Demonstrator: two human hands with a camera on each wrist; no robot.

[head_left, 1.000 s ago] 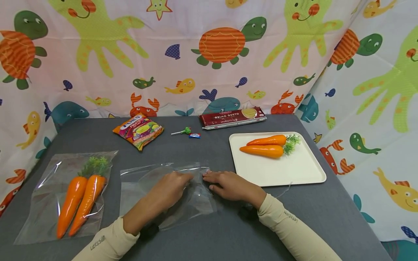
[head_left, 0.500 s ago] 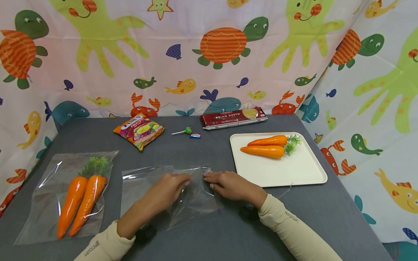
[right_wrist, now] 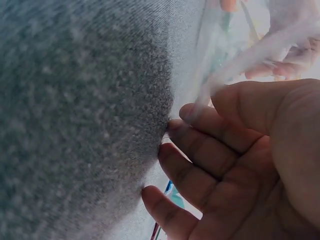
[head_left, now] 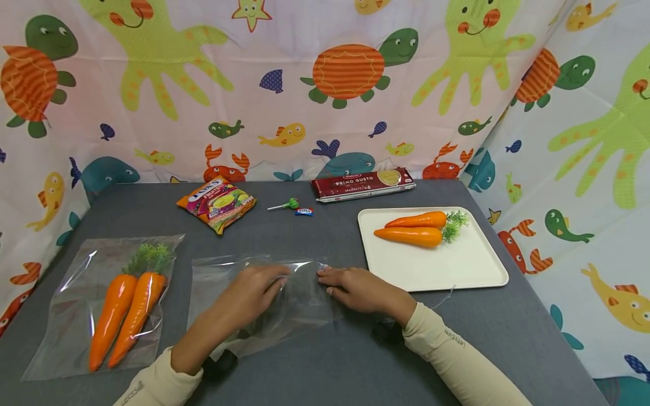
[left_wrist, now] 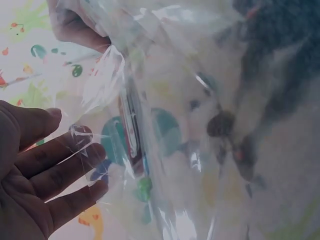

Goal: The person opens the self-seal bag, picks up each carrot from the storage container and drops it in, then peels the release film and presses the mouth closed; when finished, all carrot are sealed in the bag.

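A clear plastic bag lies on the table between both hands. My right hand pinches the bag's right edge between thumb and index finger; in the right wrist view its other fingertips rest at the grey cloth. My left hand is over the bag's left part. Seen from the left wrist, its fingers are nearly straight, the thumb stands apart, and the film lies against the fingertips. To the left, another clear bag contains two carrots with green tops.
A white tray with two more carrots stands at the right. Along the back lie an orange-and-purple snack packet, a green lollipop, a small blue wrapped sweet and a spaghetti packet. A printed curtain hangs behind.
My left hand has slid left and slightly toward me across the bag, and the film between the hands has shifted. My right hand stays at the bag's right edge.
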